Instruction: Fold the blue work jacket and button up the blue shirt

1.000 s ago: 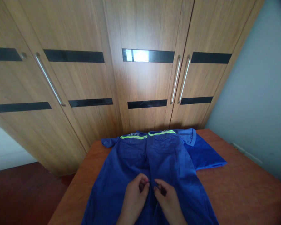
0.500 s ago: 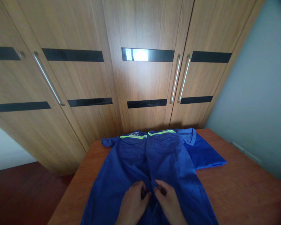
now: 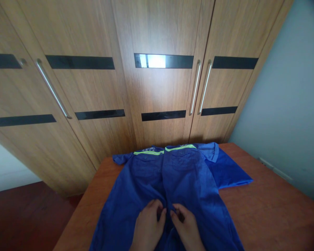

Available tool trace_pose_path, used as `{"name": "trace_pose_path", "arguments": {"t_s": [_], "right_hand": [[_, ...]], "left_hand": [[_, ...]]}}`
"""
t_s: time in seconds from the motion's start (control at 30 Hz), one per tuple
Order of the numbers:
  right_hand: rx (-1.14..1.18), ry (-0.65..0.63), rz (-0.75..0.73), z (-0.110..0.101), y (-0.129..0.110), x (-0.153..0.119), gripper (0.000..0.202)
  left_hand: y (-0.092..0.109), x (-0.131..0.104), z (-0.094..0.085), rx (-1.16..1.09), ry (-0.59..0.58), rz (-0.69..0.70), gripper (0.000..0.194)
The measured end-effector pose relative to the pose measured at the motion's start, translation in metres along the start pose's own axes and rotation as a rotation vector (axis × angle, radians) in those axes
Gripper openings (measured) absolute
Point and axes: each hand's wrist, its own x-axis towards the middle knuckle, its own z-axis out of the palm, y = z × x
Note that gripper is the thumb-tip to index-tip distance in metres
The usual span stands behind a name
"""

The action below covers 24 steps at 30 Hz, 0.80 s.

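A blue short-sleeved work shirt [image 3: 191,177] lies spread face up on a reddish-brown wooden table, its collar end toward the wardrobe. Yellow-green reflective strips cross its chest, with white lettering above the left one. At the front opening, low on the shirt, my left hand [image 3: 149,223] pinches the left front edge. My right hand [image 3: 186,223] is closed on the right front edge, just across from it. The fingertips of both hands are close together; whether a button sits between them is hidden.
Under the right sleeve lies a folded bright blue cloth [image 3: 231,170] on the table [image 3: 267,205]. Behind the table stands a wooden wardrobe [image 3: 162,90] with black strips and metal handles. A pale wall [image 3: 290,104] borders the right side.
My two hands have shifted slightly at the shirt's front opening, the thumbs now nearer the edges. The shirt stays in place, and the view has moved a little.
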Motion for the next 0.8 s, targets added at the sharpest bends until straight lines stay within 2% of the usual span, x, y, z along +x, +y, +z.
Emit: {"name": "trace_pose_path", "arguments": {"t_s": [0.1, 0.23, 0.47, 0.63, 0.8], "right_hand": [[0.02, 0.031, 0.013, -0.001, 0.001, 0.0, 0.028], [0.039, 0.079, 0.041, -0.001, 0.001, 0.0, 0.031], [0.062, 0.065, 0.031, -0.001, 0.007, 0.001, 0.033], [0.081, 0.042, 0.049, -0.001, 0.006, 0.001, 0.031], [0.071, 0.063, 0.035, -0.002, -0.004, 0.001, 0.032]], "left_hand": [[0.006, 0.011, 0.006, -0.031, 0.016, -0.001, 0.012], [0.005, 0.019, 0.011, -0.047, -0.018, 0.0, 0.011], [-0.006, 0.018, 0.012, -0.136, 0.0, -0.003, 0.013], [-0.01, 0.011, 0.013, -0.391, 0.066, -0.037, 0.016], [-0.008, 0.008, 0.015, -0.692, 0.032, -0.081, 0.017]]}}
